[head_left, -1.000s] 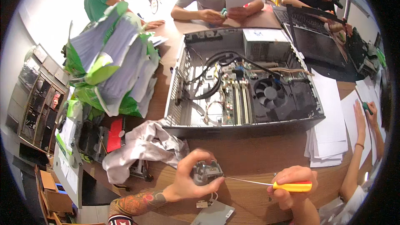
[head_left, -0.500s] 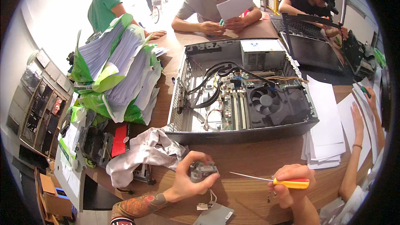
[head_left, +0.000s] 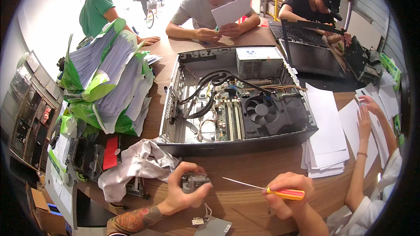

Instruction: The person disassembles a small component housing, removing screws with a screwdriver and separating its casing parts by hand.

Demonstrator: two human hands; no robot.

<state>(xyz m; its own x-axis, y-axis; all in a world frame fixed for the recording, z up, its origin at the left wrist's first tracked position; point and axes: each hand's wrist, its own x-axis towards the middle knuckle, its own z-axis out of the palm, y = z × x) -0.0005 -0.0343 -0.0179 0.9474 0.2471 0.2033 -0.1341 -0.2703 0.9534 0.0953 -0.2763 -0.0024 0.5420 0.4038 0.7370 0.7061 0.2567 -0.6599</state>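
Note:
My left hand grips a small grey block-shaped device between thumb and fingers, above the near side of the table. A thin white cable with a small white connector hangs below this hand, beside a flat grey plate; whether the cable joins the device is unclear. In my right hand is a screwdriver with a yellow and red handle. Its thin shaft points left toward the device, with its tip a short way off. Beyond both hands lies an opened computer case, its fan and cables exposed.
A crumpled pale cloth lies left of my left hand. Farther left rises a tall paper stack in green wrapping. White sheets lie right of the case, near another person's hands. Other people sit or stand around the table.
The whole scene has shifted left in view, with my hands keeping nearly the same grip and spacing. At right, the other person's two hands have come together over the papers.

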